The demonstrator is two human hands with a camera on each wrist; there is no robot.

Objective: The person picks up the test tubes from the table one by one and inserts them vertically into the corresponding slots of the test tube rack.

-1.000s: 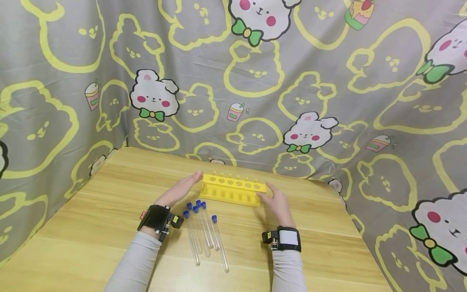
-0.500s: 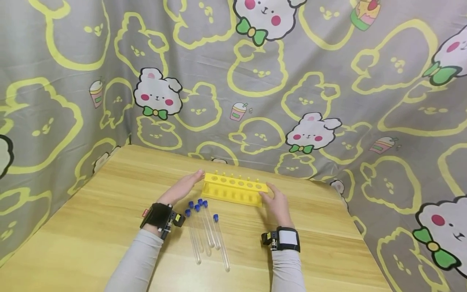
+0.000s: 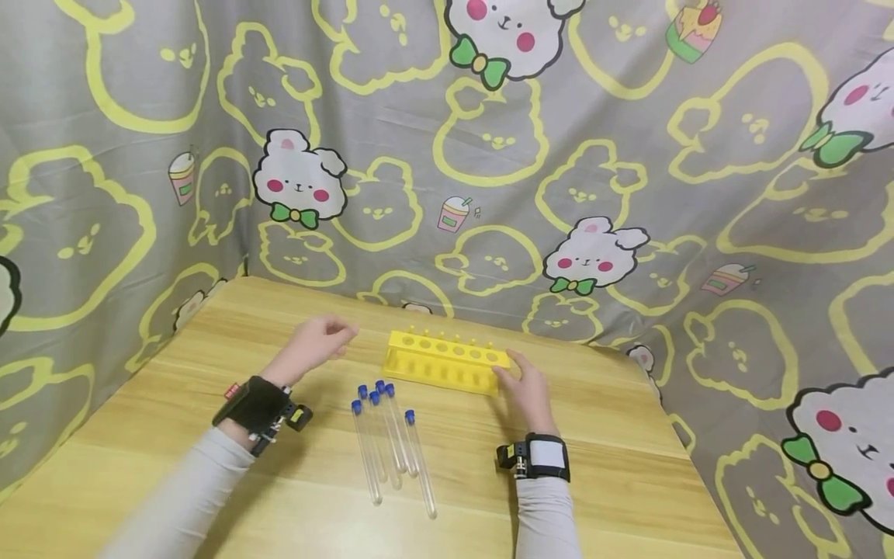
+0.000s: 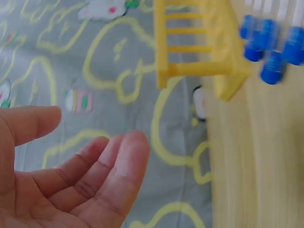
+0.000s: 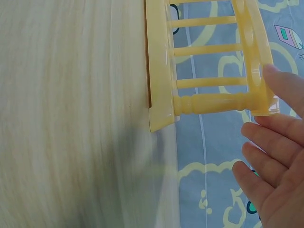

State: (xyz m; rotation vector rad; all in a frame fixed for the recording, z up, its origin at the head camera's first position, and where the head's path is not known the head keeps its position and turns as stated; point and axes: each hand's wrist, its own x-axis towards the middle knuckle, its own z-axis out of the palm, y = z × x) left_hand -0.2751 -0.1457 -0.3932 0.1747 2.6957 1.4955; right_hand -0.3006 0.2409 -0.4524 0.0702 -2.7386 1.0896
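A yellow test tube rack (image 3: pixel 450 374) stands toward the back of the table, a row of round holes along its top board. My right hand (image 3: pixel 529 392) pinches its right end; in the right wrist view the thumb (image 5: pixel 285 85) lies on the top board and the index finger is at the end edge. My left hand (image 3: pixel 314 341) hovers left of the rack, apart from it, with loosely bent fingers and nothing in them. Several clear test tubes (image 3: pixel 421 466) with blue caps (image 3: pixel 375 398) lie in front of the rack, caps pointing toward it.
The wooden table (image 3: pixel 615 473) reaches back to a grey patterned curtain (image 3: pixel 391 116), which hangs behind and along both sides. A wrist camera is strapped to each forearm.
My left hand has let go of the rack's left end and drawn back to the left. My right hand stays at the right end; rack and tubes lie as before.
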